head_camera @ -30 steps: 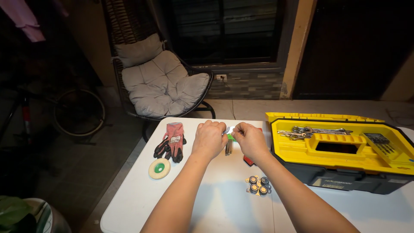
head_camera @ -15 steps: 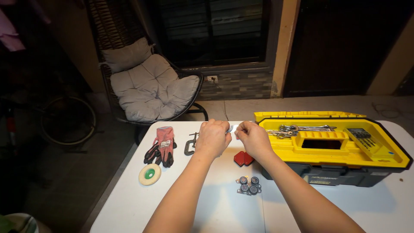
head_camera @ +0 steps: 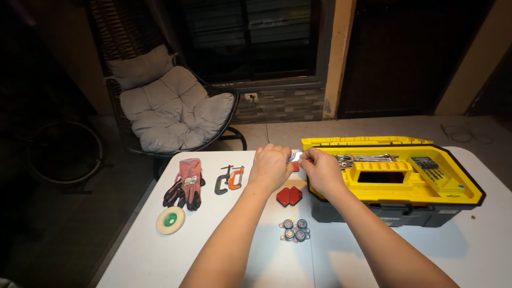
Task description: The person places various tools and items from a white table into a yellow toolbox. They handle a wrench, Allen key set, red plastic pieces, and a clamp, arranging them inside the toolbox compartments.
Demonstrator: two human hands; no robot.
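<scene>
**Both hands pinched one small shiny piece**

The left hand [head_camera: 270, 168] and right hand [head_camera: 321, 169] together gripped a small silvery metal piece [head_camera: 296, 157] — raised above the white tabletop [head_camera: 224, 250], beside the open yellow-and-black plastic toolbox [head_camera: 397, 184], over two red angular blocks [head_camera: 288, 196].

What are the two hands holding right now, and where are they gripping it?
Both the left hand and the right hand pinch a small shiny silver metal piece between them, one at each end; what it is cannot be told.
</scene>
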